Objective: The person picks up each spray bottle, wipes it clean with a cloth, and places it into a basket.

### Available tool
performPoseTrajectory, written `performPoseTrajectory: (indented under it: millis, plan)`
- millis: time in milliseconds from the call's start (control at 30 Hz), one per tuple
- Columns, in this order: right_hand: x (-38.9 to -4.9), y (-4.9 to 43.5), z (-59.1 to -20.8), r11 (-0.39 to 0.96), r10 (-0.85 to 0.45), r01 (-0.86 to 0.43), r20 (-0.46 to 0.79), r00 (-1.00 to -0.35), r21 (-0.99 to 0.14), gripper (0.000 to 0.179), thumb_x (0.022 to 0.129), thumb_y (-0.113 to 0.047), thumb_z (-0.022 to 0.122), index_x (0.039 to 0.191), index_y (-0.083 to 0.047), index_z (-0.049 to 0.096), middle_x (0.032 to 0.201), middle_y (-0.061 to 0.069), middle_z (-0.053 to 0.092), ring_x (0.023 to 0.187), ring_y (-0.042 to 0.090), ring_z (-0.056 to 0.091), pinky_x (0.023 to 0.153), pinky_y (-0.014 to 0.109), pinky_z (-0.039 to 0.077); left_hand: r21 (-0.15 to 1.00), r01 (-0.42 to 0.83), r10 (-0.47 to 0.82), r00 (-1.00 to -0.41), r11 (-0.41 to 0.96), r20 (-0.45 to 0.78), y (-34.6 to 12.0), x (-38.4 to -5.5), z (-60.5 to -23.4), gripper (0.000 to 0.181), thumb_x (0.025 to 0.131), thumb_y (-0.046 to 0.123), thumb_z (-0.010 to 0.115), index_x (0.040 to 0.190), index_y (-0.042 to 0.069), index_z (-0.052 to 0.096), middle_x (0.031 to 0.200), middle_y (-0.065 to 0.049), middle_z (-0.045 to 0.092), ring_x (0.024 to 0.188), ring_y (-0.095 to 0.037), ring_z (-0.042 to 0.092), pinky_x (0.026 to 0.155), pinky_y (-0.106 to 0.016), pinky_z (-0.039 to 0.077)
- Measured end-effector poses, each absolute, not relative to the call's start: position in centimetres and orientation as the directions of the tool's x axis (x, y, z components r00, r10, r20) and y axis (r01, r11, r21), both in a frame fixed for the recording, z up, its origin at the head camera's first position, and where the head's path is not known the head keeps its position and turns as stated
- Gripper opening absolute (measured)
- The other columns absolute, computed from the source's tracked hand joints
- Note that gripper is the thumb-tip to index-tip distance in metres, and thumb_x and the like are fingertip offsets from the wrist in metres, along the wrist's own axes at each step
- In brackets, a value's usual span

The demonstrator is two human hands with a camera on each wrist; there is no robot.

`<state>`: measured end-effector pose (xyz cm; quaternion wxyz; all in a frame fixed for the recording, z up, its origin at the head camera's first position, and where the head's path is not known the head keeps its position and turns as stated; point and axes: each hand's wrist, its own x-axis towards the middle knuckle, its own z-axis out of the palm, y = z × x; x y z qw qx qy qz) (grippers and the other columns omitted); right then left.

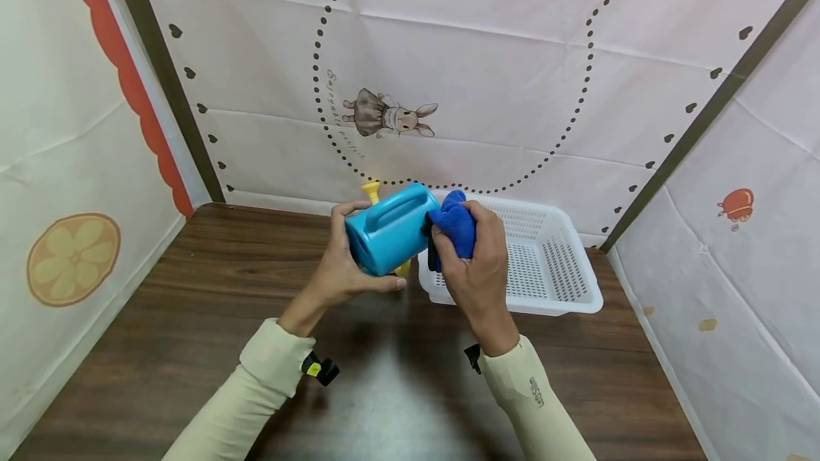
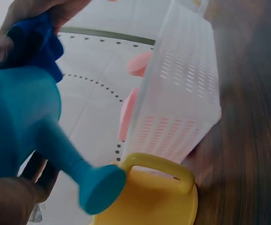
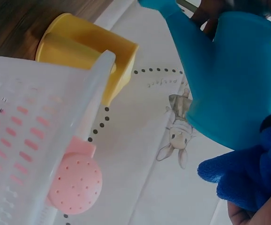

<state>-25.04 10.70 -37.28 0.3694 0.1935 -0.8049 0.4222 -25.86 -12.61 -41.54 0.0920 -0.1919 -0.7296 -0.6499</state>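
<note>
My left hand (image 1: pixel 342 262) grips a light-blue watering can (image 1: pixel 393 230), tilted on its side above the table, handle facing up. In the left wrist view its spout ends in a round sprinkler head (image 2: pixel 102 190). A dark-blue cloth (image 1: pixel 456 226) is bunched in my right hand (image 1: pixel 477 269), which holds it against the base of the can. The right wrist view also shows this cloth (image 3: pixel 248 176) at the base. Behind the blue can stands a yellow watering can (image 2: pixel 149 201), mostly hidden in the head view except its yellow spout (image 1: pixel 371 191).
A white perforated basket (image 1: pixel 566 269) stands at the back right, by the patterned wall sheet (image 1: pixel 512 91). Over its rim shows a pink sprinkler head (image 3: pixel 77 185), with more pink visible through the slots. Brown wooden tabletop (image 1: pixel 179 354) extends around the arms.
</note>
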Motion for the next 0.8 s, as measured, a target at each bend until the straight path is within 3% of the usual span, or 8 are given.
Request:
performPoseTrajectory:
  millis: [200, 400, 667, 800]
  plan:
    - [-24.6, 10.4, -37.2, 0.590, -0.030, -0.655, 0.799, -0.601, -0.471, 0.050, 0.099, -0.016, 0.084, 0.140, 0.001, 0.062, 0.137, 0.025, 0.072, 0.121, 0.043, 0.069, 0.104, 0.065, 0.064, 0.859, 0.507, 0.135, -0.858, 0.070, 0.495, -12.6, -26.1, -41.6, 0.114, 0.071, 0.000, 0.097, 0.162, 0.001, 0.028, 0.165, -0.030, 0.038, 0.141, -0.046, 0.050, 0.106, -0.063, 0.056]
    - [-24.2, 9.9, -37.2, 0.619, -0.060, -0.667, 0.821, -0.567, -0.415, 0.051, 0.097, -0.015, 0.085, 0.139, 0.000, 0.061, 0.137, 0.023, 0.072, 0.121, 0.043, 0.069, 0.104, 0.062, 0.065, 0.843, 0.532, 0.135, -0.843, 0.076, 0.520, -13.4, -26.2, -41.2, 0.111, 0.069, -0.007, 0.092, 0.161, 0.000, 0.031, 0.165, -0.030, 0.037, 0.142, -0.043, 0.048, 0.107, -0.054, 0.054]
    - [-23.7, 9.0, -37.6, 0.704, -0.079, -0.632, 0.848, -0.523, -0.324, 0.052, 0.094, -0.017, 0.089, 0.137, -0.003, 0.062, 0.134, 0.020, 0.074, 0.114, 0.039, 0.070, 0.099, 0.057, 0.065, 0.858, 0.501, 0.145, -0.862, 0.114, 0.485, -13.6, -26.1, -41.1, 0.110, 0.071, -0.009, 0.092, 0.162, 0.003, 0.033, 0.165, -0.031, 0.038, 0.143, -0.049, 0.048, 0.108, -0.065, 0.056]
    - [-22.8, 8.0, -37.6, 0.718, -0.137, -0.645, 0.856, -0.498, -0.261, 0.055, 0.092, -0.019, 0.090, 0.138, -0.004, 0.064, 0.134, 0.018, 0.075, 0.113, 0.036, 0.071, 0.097, 0.053, 0.065, 0.852, 0.512, 0.154, -0.855, 0.109, 0.495, -13.2, -26.4, -41.2, 0.110, 0.069, -0.008, 0.096, 0.161, 0.002, 0.037, 0.160, -0.030, 0.045, 0.138, -0.045, 0.052, 0.107, -0.059, 0.055]
